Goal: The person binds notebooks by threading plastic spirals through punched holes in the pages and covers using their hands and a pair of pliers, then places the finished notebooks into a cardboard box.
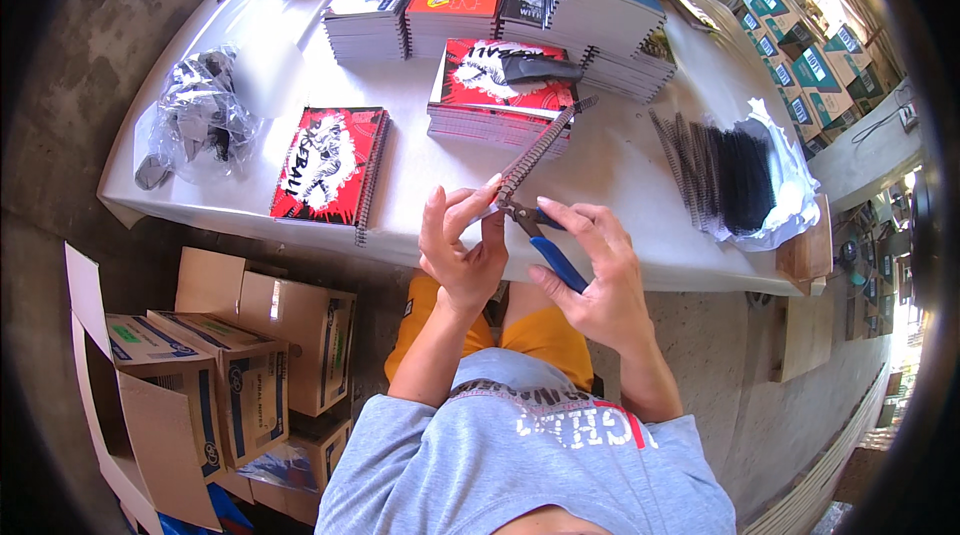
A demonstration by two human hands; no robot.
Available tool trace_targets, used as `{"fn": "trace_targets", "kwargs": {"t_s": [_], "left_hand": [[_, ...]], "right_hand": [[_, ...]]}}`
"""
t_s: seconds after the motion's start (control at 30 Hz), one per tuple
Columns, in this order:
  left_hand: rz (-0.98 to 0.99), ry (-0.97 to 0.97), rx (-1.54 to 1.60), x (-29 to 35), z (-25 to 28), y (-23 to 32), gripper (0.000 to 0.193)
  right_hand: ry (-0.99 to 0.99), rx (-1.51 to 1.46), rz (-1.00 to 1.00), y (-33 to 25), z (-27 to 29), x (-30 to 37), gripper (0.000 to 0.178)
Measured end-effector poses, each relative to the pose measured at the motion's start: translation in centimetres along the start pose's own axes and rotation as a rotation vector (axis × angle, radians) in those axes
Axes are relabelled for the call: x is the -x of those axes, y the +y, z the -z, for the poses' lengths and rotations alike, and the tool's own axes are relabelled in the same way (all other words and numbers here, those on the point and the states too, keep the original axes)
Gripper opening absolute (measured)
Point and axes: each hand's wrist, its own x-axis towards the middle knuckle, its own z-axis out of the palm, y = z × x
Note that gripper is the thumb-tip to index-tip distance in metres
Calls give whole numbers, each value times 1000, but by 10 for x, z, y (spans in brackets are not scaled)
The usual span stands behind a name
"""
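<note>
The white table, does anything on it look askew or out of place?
Mostly tidy. On the white table, one red spiral notebook lies alone and tilted, apart from the squared stacks. A dark flat packet sits crooked atop the nearest red stack. Crumpled clear plastic wrap lies loose at the left edge.

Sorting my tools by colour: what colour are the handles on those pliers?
Blue handles on the pliers, held in the right hand; clearest in the head view.

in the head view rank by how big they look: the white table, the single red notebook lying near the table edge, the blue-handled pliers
1. white table
2. red notebook
3. blue-handled pliers, though they sit nearer the camera, in the right hand
</note>
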Motion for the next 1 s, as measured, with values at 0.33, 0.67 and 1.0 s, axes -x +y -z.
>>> {"fn": "trace_targets", "kwargs": {"t_s": [0.33,0.67,1.0], "left_hand": [[-14,27,-25,3,4,-11,68],[779,412,631,-12,53,-39,61],[713,760,578,-49,123,-49,30]], "right_hand": [[-534,-1600,-700,18,-15,17,47],[-133,549,-505,123,-35,27,72],[-143,-823,-229,48,-121,-119,28]]}}
